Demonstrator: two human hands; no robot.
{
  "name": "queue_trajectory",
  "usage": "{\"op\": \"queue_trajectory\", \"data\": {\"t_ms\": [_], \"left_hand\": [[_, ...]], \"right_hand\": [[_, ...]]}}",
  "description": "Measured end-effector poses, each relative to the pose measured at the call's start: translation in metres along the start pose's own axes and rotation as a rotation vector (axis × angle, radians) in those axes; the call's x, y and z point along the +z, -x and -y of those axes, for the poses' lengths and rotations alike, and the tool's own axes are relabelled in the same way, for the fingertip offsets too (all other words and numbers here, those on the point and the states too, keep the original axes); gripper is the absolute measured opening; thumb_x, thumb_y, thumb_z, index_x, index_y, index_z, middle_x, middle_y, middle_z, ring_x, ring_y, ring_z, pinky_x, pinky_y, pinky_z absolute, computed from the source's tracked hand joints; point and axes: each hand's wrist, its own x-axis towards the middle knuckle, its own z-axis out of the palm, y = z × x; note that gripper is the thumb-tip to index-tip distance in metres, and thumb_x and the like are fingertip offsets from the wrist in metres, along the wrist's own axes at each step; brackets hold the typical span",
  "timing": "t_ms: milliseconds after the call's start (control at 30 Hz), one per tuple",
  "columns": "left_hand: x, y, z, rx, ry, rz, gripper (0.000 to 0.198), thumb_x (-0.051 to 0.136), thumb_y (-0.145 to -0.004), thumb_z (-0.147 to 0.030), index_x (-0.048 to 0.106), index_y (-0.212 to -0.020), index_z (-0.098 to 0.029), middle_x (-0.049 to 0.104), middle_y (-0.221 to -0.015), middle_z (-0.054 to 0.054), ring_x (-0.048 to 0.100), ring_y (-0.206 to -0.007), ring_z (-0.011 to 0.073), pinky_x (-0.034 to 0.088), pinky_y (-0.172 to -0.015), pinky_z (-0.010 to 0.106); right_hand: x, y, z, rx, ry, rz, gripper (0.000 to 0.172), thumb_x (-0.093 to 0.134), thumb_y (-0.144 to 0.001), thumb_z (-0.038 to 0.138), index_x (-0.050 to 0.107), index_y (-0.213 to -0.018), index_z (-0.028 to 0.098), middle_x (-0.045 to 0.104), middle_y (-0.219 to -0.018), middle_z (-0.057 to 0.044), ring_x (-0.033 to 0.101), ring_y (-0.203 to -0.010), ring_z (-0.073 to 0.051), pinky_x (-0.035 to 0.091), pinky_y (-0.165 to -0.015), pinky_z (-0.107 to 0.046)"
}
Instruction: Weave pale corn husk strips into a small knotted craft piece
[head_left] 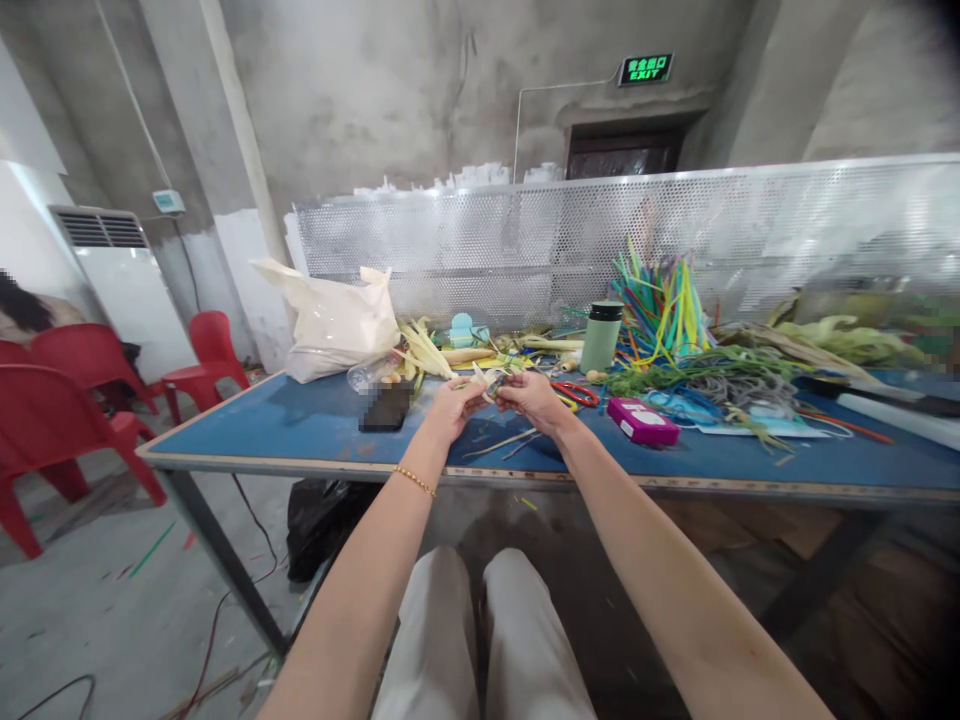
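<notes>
Over the front part of the blue table, my left hand and my right hand are close together. A small pale piece of corn husk is pinched between them, its ends partly covered by my fingers. Behind my left hand lies a bundle of pale husk. Red-handled scissors rest just right of my right hand. Some thin dry strips lie on the tabletop below my hands. The fingertips are small and partly hidden.
A white plastic bag and a dark blurred object are on the left. To the right stand a green bottle, a magenta box and bundled colourful strips. A perforated metal panel runs behind. Red chairs stand leftward.
</notes>
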Motion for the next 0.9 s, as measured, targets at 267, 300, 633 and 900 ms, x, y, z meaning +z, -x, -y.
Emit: {"op": "queue_trajectory", "data": {"t_ms": [267,300,633,900], "left_hand": [[-0.0001,-0.0040,0.0069,0.072,-0.069,0.005,0.040,0.093,-0.044,-0.021,0.066,-0.073,-0.010,0.070,-0.071,0.005,0.063,-0.063,0.0151,0.052,-0.071,0.034],[-0.0004,-0.0044,0.0074,0.080,-0.071,-0.016,0.040,0.092,-0.044,-0.020,0.066,-0.073,-0.011,0.069,-0.070,0.004,0.063,-0.063,0.0149,0.052,-0.071,0.033],[-0.0033,-0.0060,-0.0010,0.080,0.082,-0.106,0.033,0.089,-0.048,-0.015,0.065,-0.071,-0.012,0.068,-0.066,0.003,0.064,-0.062,0.0140,0.051,-0.072,0.031],[0.0002,-0.0001,0.0023,0.056,-0.130,-0.041,0.041,0.092,-0.045,-0.026,0.067,-0.075,-0.012,0.068,-0.068,0.003,0.062,-0.060,0.0137,0.050,-0.069,0.030]], "right_hand": [[-0.0009,0.0026,-0.0016,-0.059,0.045,0.067,0.032,0.084,-0.057,0.031,0.060,-0.072,0.017,0.064,-0.058,0.001,0.060,-0.052,-0.013,0.051,-0.053,-0.025],[-0.0011,0.0024,-0.0017,-0.063,0.058,0.069,0.031,0.084,-0.057,0.031,0.060,-0.072,0.017,0.064,-0.058,0.000,0.060,-0.052,-0.013,0.051,-0.054,-0.025],[-0.0043,-0.0012,-0.0031,-0.083,0.113,0.054,0.028,0.078,-0.060,0.023,0.059,-0.080,0.018,0.064,-0.059,0.001,0.062,-0.056,-0.015,0.053,-0.054,-0.027],[-0.0062,-0.0054,-0.0068,-0.104,0.204,-0.003,0.016,0.068,-0.063,0.022,0.056,-0.074,0.018,0.061,-0.057,0.002,0.059,-0.053,-0.014,0.052,-0.054,-0.027]]}}
